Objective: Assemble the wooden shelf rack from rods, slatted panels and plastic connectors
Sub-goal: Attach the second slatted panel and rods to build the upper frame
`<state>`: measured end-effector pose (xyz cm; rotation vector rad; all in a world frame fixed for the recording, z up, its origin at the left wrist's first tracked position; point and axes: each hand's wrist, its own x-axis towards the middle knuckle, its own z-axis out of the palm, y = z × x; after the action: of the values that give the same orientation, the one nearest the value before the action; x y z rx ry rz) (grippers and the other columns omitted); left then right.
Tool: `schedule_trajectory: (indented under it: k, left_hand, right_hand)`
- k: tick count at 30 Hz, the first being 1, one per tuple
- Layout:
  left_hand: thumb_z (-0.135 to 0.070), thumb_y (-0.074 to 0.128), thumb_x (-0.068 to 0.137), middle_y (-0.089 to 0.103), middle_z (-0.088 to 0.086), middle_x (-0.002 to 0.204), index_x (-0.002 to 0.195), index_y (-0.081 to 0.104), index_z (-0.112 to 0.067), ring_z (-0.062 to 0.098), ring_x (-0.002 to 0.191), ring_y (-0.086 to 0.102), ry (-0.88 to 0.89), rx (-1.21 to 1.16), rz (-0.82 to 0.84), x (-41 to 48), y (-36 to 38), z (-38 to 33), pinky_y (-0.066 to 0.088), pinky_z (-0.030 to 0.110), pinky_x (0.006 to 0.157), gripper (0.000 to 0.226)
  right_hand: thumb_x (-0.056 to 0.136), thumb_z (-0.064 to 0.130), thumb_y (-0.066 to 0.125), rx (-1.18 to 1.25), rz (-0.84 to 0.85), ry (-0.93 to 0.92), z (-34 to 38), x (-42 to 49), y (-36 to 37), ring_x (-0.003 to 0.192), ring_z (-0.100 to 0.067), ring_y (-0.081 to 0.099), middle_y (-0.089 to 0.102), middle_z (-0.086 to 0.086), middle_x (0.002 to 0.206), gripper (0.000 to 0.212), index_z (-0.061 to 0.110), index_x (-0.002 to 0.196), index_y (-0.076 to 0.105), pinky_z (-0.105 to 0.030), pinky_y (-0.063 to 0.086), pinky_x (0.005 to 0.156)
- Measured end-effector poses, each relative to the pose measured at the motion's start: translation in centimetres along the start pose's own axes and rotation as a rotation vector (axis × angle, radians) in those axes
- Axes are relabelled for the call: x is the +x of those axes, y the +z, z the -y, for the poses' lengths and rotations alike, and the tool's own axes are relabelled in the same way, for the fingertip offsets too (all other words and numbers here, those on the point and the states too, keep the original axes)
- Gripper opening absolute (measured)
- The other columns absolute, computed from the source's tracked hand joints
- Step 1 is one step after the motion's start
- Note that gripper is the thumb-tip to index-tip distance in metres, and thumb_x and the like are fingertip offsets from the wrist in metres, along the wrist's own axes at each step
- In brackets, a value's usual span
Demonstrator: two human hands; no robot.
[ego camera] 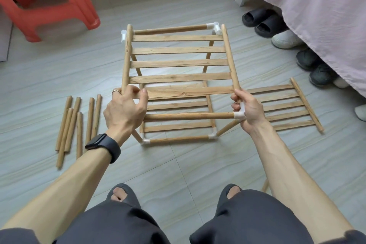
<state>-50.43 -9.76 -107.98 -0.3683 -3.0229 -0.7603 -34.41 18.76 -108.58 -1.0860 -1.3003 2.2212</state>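
Note:
A half-built wooden rack stands on the floor in front of me, its rods joined by white plastic connectors. Over it I hold a slatted panel, tilted up towards its far end. My left hand grips the near end of the panel's left side rod. My right hand grips the near end of the right side rod together with a white corner connector on the frame's top front rod. The far end of the panel lies against the connectors at the rear corners.
Several loose rods lie on the floor at the left. A second slatted panel lies flat at the right. A red plastic stool stands at the back left. Shoes line the edge of a pink cloth-covered bed at the right.

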Motion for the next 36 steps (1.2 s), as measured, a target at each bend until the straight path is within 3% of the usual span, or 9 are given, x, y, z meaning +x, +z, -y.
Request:
schedule_trajectory:
  k: [3,8,11,13,17,20,25,30,36]
  left_hand:
    - [-0.062,0.037,0.098,0.058,0.013,0.107,0.113,0.061,-0.033,0.037,0.095,0.057,0.011,0.001,0.009,0.1,0.0,-0.1,0.034,0.039,0.074,0.040]
    - [-0.066,0.035,0.096,0.058,0.014,0.108,0.114,0.060,-0.032,0.040,0.097,0.058,0.037,0.005,0.013,0.2,0.1,0.3,0.036,0.041,0.074,0.047]
    - [-0.068,0.035,0.096,0.057,0.016,0.108,0.115,0.060,-0.031,0.041,0.097,0.058,0.034,0.018,0.014,0.2,0.0,0.2,0.037,0.042,0.074,0.049]
    - [-0.068,0.035,0.096,0.057,0.017,0.109,0.116,0.060,-0.030,0.042,0.098,0.058,0.032,0.023,0.021,0.2,0.0,0.0,0.041,0.044,0.076,0.050]
    - [-0.073,0.032,0.094,0.054,0.019,0.106,0.118,0.058,-0.028,0.041,0.096,0.057,0.047,0.064,0.031,-0.1,-0.1,-0.1,0.040,0.043,0.075,0.057]
    - [-0.074,0.033,0.094,0.053,0.020,0.107,0.116,0.058,-0.028,0.043,0.093,0.058,0.037,0.071,0.028,0.0,0.0,-0.3,0.042,0.044,0.075,0.057]
    - [-0.071,0.032,0.095,0.051,0.019,0.103,0.114,0.058,-0.028,0.043,0.083,0.058,0.036,0.095,0.016,0.4,0.4,-0.4,0.040,0.043,0.072,0.053]
    - [-0.067,0.029,0.096,0.039,0.011,0.095,0.113,0.057,-0.033,0.033,0.075,0.045,0.035,0.119,0.045,1.0,0.5,-0.2,0.032,0.041,0.073,0.047]
    - [-0.065,0.028,0.094,0.037,0.010,0.098,0.114,0.054,-0.036,0.029,0.066,0.039,0.066,0.107,0.086,1.1,0.6,0.3,0.033,0.039,0.072,0.043]
  right_hand:
    - [0.102,0.017,0.057,-0.030,0.065,0.007,0.3,0.2,-0.1,0.056,-0.005,0.040,0.044,0.006,0.071,0.003,0.016,0.105,0.058,-0.016,0.035,0.047]
    - [0.101,0.025,0.056,-0.006,0.175,0.102,0.7,0.2,-0.6,0.058,-0.011,0.049,0.045,0.005,0.064,0.024,0.018,0.123,0.060,-0.023,0.048,0.056]
    - [0.096,0.033,0.064,-0.063,0.178,0.104,0.9,0.0,-0.5,0.086,-0.019,0.073,0.071,0.003,0.087,0.014,0.027,0.110,0.066,-0.026,0.051,0.064]
    - [0.097,0.033,0.064,-0.077,0.157,0.101,1.0,0.1,-0.4,0.100,-0.022,0.074,0.075,0.003,0.103,0.011,0.029,0.107,0.067,-0.027,0.053,0.068]
    - [0.098,0.035,0.064,-0.041,0.116,0.078,0.9,0.1,0.1,0.064,-0.003,0.067,0.064,-0.007,0.119,0.024,0.019,0.115,0.062,-0.018,0.042,0.051]
    - [0.090,0.045,0.067,-0.110,0.123,0.038,1.0,-0.3,0.4,0.054,0.002,0.062,0.056,-0.012,0.123,0.043,0.017,0.120,0.056,-0.016,0.033,0.044]
    - [0.088,0.051,0.068,-0.220,0.145,-0.014,1.1,-0.3,0.6,0.051,0.000,0.055,0.051,-0.009,0.111,0.047,0.019,0.120,0.052,-0.019,0.034,0.047]
    - [0.104,0.052,0.043,-0.069,0.146,0.080,0.9,0.3,0.3,0.047,-0.014,0.041,0.041,0.001,0.061,0.033,0.020,0.105,0.050,-0.024,0.038,0.044]
    - [0.103,0.054,0.042,-0.027,0.073,0.014,0.1,0.3,0.4,0.050,-0.017,0.044,0.039,0.002,0.057,0.040,0.015,0.105,0.052,-0.026,0.042,0.051]
